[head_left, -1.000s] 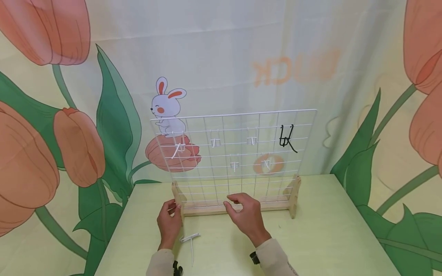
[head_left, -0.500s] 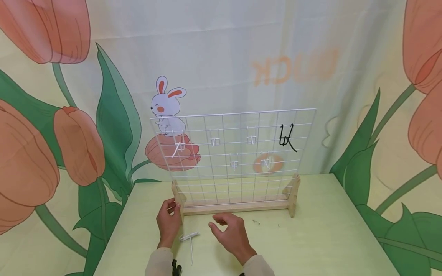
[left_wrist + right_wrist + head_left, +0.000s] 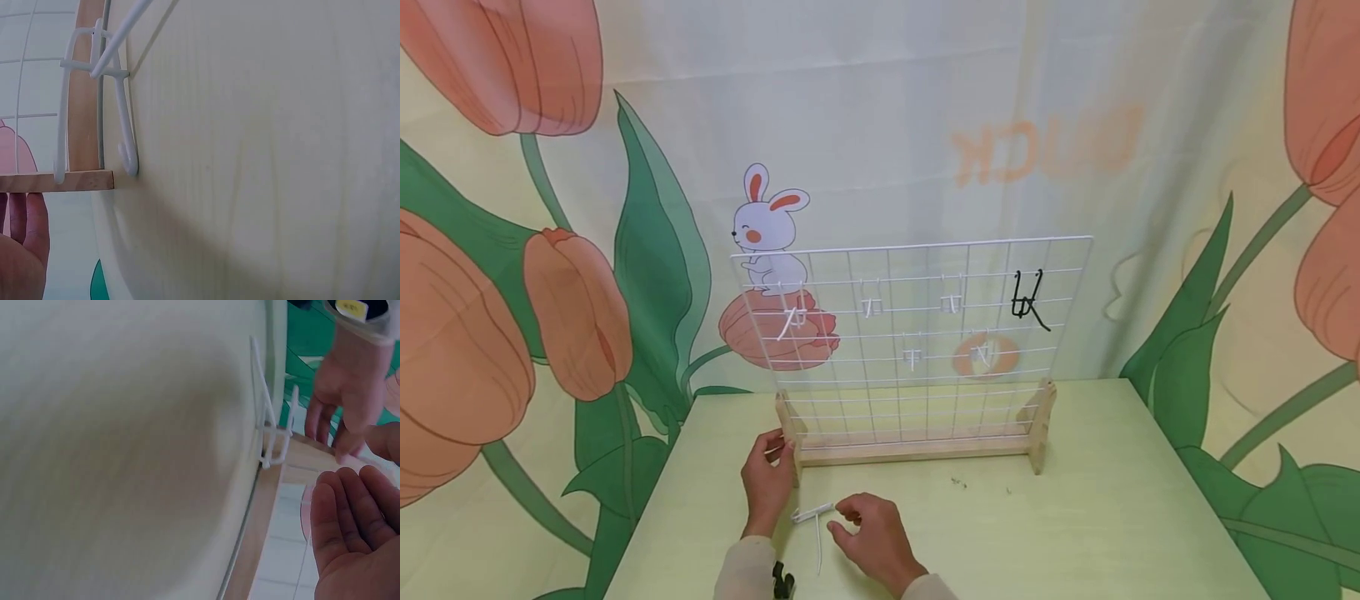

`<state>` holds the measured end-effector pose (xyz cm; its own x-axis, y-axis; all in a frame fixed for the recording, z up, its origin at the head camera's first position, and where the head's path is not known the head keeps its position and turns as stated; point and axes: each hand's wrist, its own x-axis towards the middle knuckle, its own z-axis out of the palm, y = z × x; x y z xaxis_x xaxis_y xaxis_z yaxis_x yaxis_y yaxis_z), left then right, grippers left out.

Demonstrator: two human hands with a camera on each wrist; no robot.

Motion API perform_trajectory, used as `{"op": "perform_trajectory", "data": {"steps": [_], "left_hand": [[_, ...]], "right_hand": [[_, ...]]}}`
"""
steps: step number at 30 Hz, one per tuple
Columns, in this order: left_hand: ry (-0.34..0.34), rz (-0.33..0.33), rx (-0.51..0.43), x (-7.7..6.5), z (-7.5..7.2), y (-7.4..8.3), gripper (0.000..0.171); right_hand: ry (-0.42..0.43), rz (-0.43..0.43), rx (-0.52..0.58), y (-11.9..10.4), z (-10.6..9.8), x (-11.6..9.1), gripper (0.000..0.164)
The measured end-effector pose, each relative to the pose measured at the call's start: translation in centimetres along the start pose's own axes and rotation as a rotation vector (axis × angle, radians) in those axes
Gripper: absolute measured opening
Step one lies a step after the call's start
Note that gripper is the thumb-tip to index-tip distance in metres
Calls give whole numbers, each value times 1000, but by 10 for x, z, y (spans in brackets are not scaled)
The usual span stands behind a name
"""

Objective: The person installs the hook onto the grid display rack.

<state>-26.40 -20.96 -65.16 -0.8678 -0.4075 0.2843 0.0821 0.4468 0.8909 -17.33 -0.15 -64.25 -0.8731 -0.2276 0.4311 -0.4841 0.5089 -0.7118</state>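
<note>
My left hand touches the outer side of the wooden stand at its left end. In the left wrist view its fingers lie fairly straight against the end piece. A loose white wire hook lies on the table between my hands, its long prong toward me. Close to the hook's right end is my right hand, thumb and fingers spread apart with nothing between them. The stand holds up a white wire grid. Several white hooks and one black hook hang on it.
Small dark bits lie on the pale table in front of the stand. Behind the table hangs a curtain printed with tulips and a rabbit.
My right hand has moved down and left from in front of the grid to beside the loose hook. The left hand has stayed at the stand's end.
</note>
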Motion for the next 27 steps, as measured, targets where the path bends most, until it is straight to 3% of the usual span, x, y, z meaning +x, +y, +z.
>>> {"op": "perform_trajectory", "data": {"steps": [5,13,21,27], "left_hand": [[2,2,5,1,-2,1,24],[-17,-20,7,1,-3,3,25],[-16,-18,-9,0,-4,5,23],[-19,-11,-7,1,-3,3,24]], "right_hand": [[-63,-11,-70,-3,19,-1,19],[-118,61,-178,-6,38,1,18],[-82,105,-229,-3,42,9,14],[-6,51,-261,6,45,19,12]]}}
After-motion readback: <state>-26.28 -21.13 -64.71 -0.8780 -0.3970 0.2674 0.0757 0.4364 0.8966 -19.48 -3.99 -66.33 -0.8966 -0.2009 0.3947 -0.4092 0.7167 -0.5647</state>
